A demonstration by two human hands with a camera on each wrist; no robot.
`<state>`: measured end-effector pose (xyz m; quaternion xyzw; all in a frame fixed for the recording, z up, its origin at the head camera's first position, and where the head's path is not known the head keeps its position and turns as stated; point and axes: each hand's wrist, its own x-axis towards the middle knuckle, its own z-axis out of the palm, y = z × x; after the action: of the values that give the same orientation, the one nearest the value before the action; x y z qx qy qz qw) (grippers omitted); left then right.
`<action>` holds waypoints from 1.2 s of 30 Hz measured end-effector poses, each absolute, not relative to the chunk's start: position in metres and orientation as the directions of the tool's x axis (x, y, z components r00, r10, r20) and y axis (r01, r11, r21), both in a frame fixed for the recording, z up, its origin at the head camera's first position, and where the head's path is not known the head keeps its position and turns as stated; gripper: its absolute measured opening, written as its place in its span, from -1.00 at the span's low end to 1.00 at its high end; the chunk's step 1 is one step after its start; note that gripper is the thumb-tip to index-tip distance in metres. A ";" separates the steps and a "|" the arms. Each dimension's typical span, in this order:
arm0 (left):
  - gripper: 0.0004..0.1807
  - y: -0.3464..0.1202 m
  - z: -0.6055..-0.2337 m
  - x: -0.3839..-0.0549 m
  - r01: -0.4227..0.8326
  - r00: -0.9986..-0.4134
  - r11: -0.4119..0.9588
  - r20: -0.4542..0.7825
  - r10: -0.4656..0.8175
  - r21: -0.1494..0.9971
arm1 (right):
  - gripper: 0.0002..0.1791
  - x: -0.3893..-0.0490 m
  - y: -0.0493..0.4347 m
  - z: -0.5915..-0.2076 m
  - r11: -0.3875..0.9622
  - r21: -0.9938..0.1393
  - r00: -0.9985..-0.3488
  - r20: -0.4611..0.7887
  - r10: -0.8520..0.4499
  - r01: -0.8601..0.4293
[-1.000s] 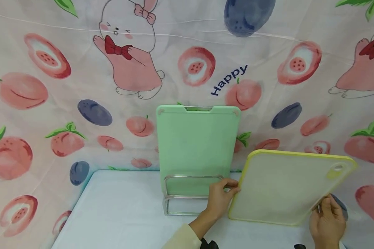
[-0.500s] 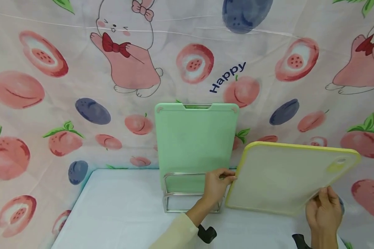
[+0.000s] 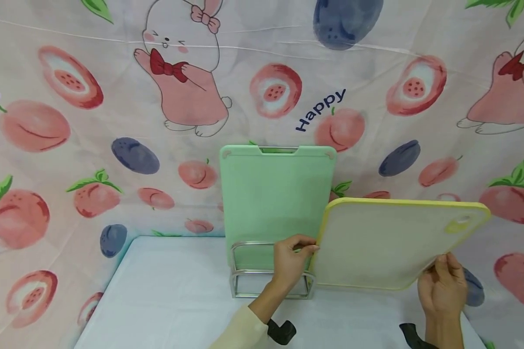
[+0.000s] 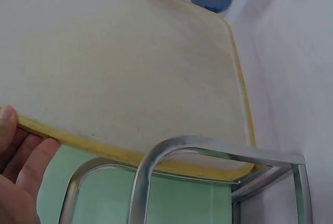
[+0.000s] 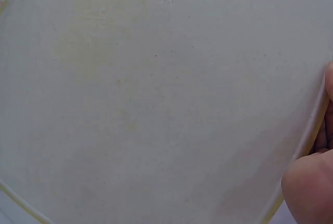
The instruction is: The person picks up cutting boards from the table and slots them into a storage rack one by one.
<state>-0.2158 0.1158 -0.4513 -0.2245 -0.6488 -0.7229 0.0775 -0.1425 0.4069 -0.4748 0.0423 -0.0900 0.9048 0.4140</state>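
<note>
A pale cutting board (image 3: 388,247) with a yellow rim hangs tilted to the right of the wire rack (image 3: 253,271). My left hand (image 3: 288,261) pinches its left edge between thumb and fingers, right in front of the rack. At the lower right edge, my right hand (image 3: 443,288) holds the board too. Seen from the left wrist, the board's near corner overlaps the rack's metal loops (image 4: 141,182), with one loop passing in front of it. Upright in the rack stands a green cutting board (image 3: 275,198), its lower part partly hidden by the left hand.
The rack stands on a white-covered table (image 3: 170,291) near its back edge. A printed cloth (image 3: 262,48) with rabbits and fruit hangs behind it. Black straps (image 3: 281,332) show at both wrists.
Both hands have carried the yellow-rimmed board up and then left, bringing its left edge over the rack's right side. The green board and rack have stayed in place.
</note>
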 end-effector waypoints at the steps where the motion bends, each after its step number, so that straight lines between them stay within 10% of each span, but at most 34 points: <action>1: -0.91 0.116 -0.451 -0.216 0.403 -0.888 -0.151 0.426 0.175 0.903 | -0.85 -0.142 0.406 -0.474 -0.641 -0.126 -0.654 0.155 0.741 -0.757; 14: -0.90 0.104 -0.452 -0.221 0.515 -0.849 -0.065 0.519 0.103 0.855 | -0.81 -0.146 0.389 -0.471 -0.680 -0.143 -0.691 0.250 0.678 -0.719; 28: -0.80 0.080 -0.431 -0.219 0.813 -0.582 0.065 0.806 0.105 0.579 | -0.81 -0.151 0.369 -0.477 -0.672 -0.186 -0.697 0.198 0.689 -0.717; 36: -0.82 0.072 -0.441 -0.231 0.820 -0.572 0.092 0.809 0.136 0.565 | -0.84 -0.155 0.358 -0.477 -0.641 -0.204 -0.673 0.236 0.701 -0.740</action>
<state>-0.2308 0.0722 -0.4405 -0.3533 -0.6761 -0.5736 0.2983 -0.1548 0.3580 -0.4771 0.0676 -0.1430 0.9033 0.3987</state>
